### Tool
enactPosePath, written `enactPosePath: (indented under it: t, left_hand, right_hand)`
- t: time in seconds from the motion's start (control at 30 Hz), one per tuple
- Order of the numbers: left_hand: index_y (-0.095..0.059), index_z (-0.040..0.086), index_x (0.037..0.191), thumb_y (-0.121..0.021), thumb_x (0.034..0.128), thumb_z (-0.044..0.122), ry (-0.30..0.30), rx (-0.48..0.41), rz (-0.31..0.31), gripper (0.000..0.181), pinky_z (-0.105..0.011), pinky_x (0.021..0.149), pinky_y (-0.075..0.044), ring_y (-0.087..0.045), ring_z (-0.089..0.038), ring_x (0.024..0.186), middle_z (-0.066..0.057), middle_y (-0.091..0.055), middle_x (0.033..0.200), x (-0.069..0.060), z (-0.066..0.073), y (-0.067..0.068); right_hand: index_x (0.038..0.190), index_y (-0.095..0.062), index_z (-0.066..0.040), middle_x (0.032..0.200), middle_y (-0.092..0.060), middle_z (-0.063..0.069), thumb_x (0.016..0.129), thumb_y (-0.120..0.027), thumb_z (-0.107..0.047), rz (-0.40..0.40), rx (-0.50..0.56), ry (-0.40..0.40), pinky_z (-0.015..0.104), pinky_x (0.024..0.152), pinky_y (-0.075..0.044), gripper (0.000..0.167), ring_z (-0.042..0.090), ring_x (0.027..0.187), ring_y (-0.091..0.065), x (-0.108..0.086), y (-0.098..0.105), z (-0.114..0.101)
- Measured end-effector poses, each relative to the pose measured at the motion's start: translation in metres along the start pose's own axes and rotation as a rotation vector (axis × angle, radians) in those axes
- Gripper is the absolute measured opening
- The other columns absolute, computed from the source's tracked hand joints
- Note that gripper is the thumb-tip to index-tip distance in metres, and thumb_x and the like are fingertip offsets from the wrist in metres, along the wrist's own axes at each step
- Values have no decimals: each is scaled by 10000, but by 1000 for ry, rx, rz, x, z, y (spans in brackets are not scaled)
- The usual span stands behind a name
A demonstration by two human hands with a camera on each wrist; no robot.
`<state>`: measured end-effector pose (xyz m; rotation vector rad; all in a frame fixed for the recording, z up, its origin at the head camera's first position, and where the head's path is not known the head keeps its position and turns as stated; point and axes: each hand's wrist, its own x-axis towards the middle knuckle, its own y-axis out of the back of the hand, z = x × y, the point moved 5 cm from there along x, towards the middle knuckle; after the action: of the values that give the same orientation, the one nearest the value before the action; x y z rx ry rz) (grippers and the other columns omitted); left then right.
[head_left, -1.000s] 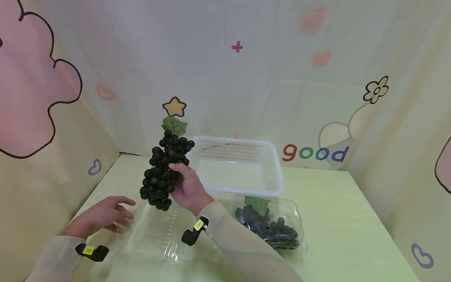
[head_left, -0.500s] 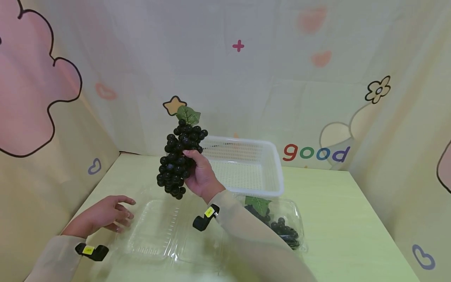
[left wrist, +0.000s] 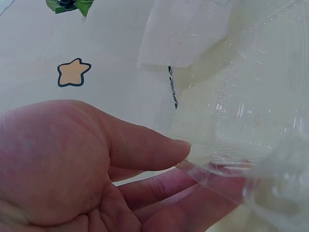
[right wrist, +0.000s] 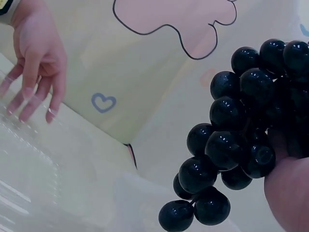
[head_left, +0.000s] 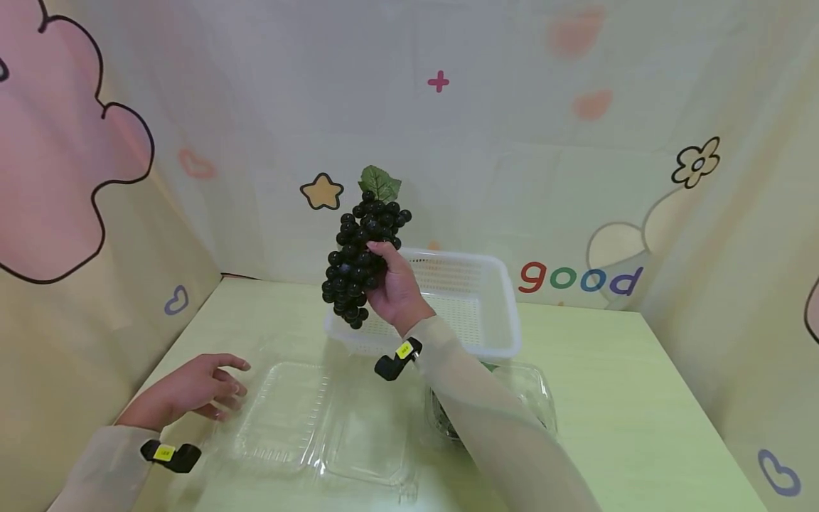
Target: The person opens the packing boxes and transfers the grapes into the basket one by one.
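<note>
My right hand (head_left: 398, 288) grips a bunch of black grapes (head_left: 358, 256) with a green leaf (head_left: 380, 183) at its top. The bunch is upright in the air, before the left part of a white plastic basket (head_left: 467, 306). Its lower grapes (right wrist: 224, 150) fill the right side of the right wrist view. Loosely bent, my left hand (head_left: 201, 387) is at the left edge of an opened clear plastic clamshell box (head_left: 281, 412). In the left wrist view, the thumb (left wrist: 149, 147) lies close to the clear rim and some fingers show through plastic; contact is unclear.
A lidded clear box (head_left: 531, 387) stands in front of the basket, partly hidden by my right sleeve (head_left: 493, 419); its dark contents barely show. The pale green table (head_left: 614, 398) meets a printed curtain (head_left: 512, 178) at the back and sides.
My right hand has carried the grapes up and to the right, from over the open clamshell box to before the basket. The left hand has stayed nearly still.
</note>
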<state>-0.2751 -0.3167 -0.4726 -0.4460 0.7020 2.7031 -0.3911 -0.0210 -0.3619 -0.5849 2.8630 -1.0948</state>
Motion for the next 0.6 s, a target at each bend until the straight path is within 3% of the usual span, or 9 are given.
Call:
enactPosePath:
  t: [0.23,0.4,0.6]
  left_hand:
    - [-416,-96,1427,-615,973,22,0,1,3,509,-411,711,-631,-708,-249,877,-201,-705,1092,1,-1,1]
    - [-410,-97,1435,-605,981,29,5,5,4,509,-416,717,-632,-713,-251,881,-205,-703,1099,0,0,0]
    - [-407,-99,1440,-551,1001,37,-7,3,1,482,-425,713,-632,-725,-267,897,-228,-703,1132,-1,0,0]
  right_hand:
    - [1184,-585,-209,1126,-641,-39,905,-563,-249,40,-20,15,329,979,-474,283,140,1032,-603,14,21,-7]
    - [1203,-583,-184,1166,-631,-16,913,-600,-211,113,-28,15,342,1004,-476,293,156,1072,-599,18,39,-5]
    - [1140,-589,-157,1144,-623,7,912,-636,-211,213,-27,-25,328,950,-508,239,175,1046,-606,25,60,4]
